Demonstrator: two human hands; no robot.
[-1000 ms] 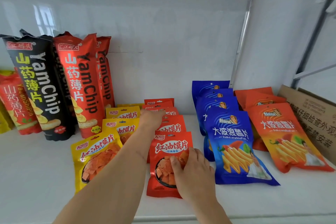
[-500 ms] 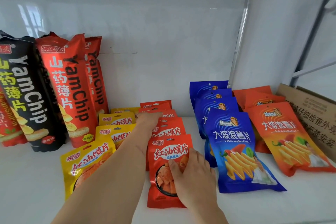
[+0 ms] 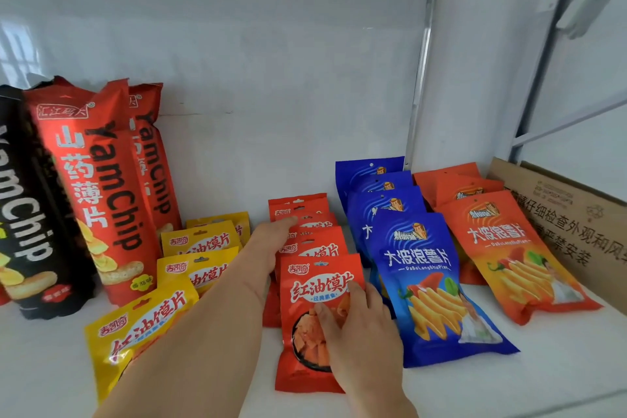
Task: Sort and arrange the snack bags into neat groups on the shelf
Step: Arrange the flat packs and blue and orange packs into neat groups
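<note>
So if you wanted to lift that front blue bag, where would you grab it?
Probably by its bottom edge, from the shelf's front. The front blue bag lies sloped on the blue bags behind it, its bottom end bare and nearest you. The red bag and orange bag crowd its sides.

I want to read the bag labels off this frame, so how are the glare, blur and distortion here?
Head view: soft, even light, with a window reflection on the glossy back wall at left. Wide-angle bending curves the upright post. The front red bag and front blue bag read clearly; the black YamChip bag is cut off by the left edge.
</note>
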